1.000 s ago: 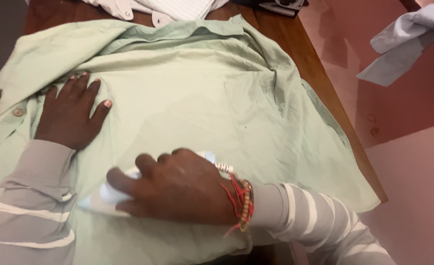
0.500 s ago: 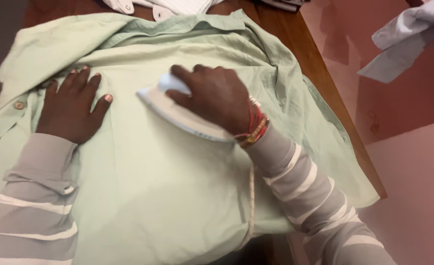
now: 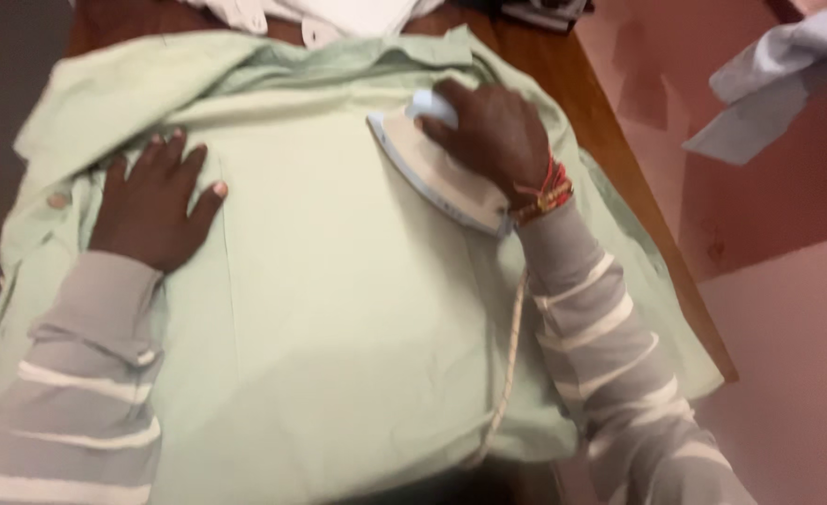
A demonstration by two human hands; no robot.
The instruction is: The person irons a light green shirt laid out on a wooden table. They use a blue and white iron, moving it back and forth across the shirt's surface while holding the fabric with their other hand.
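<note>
A pale green shirt was spread across the wooden table, pinned near its left side by the left hand, laid flat with the fingers spread wide, while the white iron was held against the cloth just below the collar by the right hand, closed around its handle. The handle itself was hidden under that hand, the iron's cord was lost at the shirt's lower edge, and what seemed to be a striped white garment was cut off at the top edge. Compared with half a second earlier, the iron had been carried up and to the right, and the left hand had barely shifted.
</note>
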